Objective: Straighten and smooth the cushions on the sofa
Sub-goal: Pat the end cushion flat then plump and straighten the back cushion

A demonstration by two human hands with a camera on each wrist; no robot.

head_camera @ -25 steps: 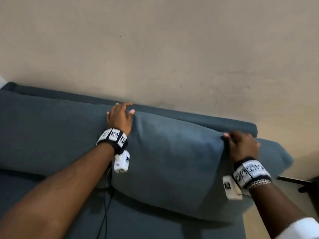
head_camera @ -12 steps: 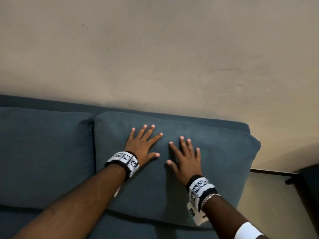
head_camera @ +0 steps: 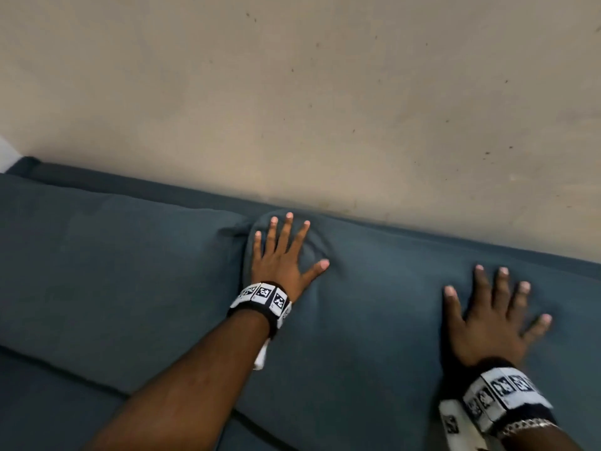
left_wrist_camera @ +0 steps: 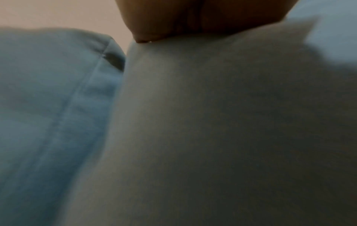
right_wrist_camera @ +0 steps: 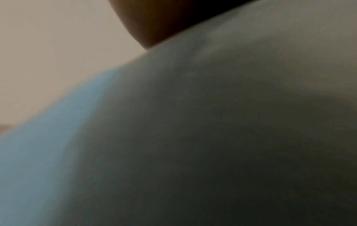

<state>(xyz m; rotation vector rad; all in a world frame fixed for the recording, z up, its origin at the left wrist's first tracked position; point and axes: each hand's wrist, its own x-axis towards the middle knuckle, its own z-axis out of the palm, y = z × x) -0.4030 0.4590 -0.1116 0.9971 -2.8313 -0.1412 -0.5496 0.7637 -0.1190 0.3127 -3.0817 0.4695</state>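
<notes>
1. On the blue sofa (head_camera: 136,187), a soft, puffy right cushion (head_camera: 374,320) leans by the left cushion (head_camera: 113,271).
2. Left hand (head_camera: 279,265) lies flat, fingers spread, holding nothing.
3. Right hand (head_camera: 487,323) lies flat too, holding nothing.
4. Behind is a smooth tan wall (head_camera: 292,92).

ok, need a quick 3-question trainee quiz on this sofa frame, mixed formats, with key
1. True or false: the left hand grips a corner of the right back cushion.
2. Multiple choice: the right hand is A) pinching fabric, B) lying flat with fingers spread on the right back cushion, C) lifted off it.
3. Fill in: the left hand lies near the gap between the right back cushion and the ____ back cushion.

Key: 1 false, it lies flat with fingers spread; 2 B; 3 left.
</notes>
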